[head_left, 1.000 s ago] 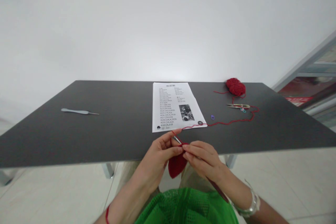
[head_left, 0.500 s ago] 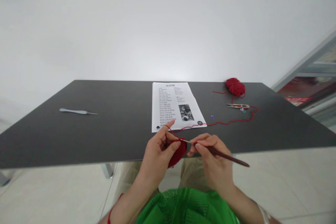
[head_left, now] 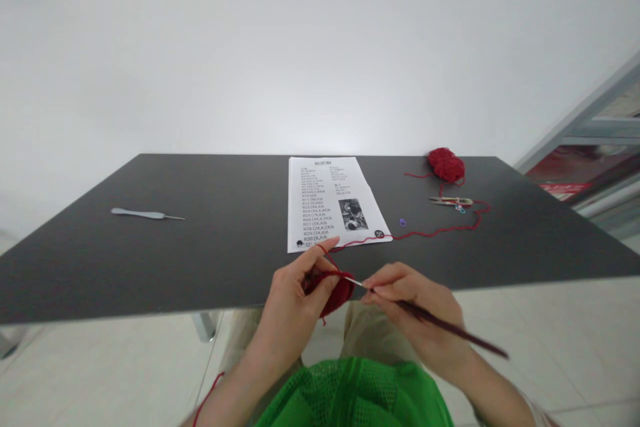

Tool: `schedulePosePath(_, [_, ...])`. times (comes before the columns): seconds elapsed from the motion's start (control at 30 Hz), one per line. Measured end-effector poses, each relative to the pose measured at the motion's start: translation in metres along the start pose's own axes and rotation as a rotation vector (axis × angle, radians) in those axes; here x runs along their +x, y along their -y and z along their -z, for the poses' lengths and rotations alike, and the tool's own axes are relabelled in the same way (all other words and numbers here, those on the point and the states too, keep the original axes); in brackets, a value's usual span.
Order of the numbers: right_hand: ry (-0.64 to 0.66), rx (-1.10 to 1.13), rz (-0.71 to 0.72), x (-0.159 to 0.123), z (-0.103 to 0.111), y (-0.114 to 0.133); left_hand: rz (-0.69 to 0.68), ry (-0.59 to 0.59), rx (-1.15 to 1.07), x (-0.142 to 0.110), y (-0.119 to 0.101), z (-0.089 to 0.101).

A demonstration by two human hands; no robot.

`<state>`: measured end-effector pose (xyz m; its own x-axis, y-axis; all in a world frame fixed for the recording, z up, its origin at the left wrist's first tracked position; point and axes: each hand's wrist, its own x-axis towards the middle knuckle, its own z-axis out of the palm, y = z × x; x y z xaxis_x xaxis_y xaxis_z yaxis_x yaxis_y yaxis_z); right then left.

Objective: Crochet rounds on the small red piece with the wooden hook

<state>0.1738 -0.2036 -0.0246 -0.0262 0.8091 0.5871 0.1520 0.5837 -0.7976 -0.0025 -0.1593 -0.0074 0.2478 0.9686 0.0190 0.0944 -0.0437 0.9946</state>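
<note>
Pinched in my left hand (head_left: pixel 300 290) is a red crochet piece (head_left: pixel 340 295), rounded, with a short tail hanging below it. Red yarn (head_left: pixel 435 233) runs over my raised left index finger and back across the table. My right hand (head_left: pixel 413 303) grips a crochet hook (head_left: pixel 453 329) with a dark brown handle. The hook's metal shaft reaches left to the top edge of the crochet piece; its very tip is hidden in the stitches. Both hands are at the table's front edge, above my lap.
Printed pattern sheets (head_left: pixel 325 203) lie beyond my hands. At the right are a red yarn ball (head_left: pixel 446 165), thread snips (head_left: pixel 453 201), light blue stitch markers (head_left: pixel 460 209) and a purple stitch marker (head_left: pixel 403 222). A grey-handled hook (head_left: pixel 145 214) rests at the left of the dark table (head_left: pixel 215 240).
My right hand has turned and shifted slightly right, so the hook's handle end points farther right and lower. My left index finger has moved slightly right; the crochet piece has tilted a little.
</note>
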Motion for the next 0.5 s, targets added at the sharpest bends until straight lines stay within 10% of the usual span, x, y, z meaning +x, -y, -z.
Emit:
schedulePosePath(0.2, [-0.241,0.62,-0.397,0.002,-0.023,-0.012,0.115,0.073,-0.225,0.0,0.002,-0.007])
schedulePosePath(0.5, [-0.108,-0.224,0.232,-0.023,-0.025,-0.041,0.339,0.087,-0.685,0.001,0.009,-0.016])
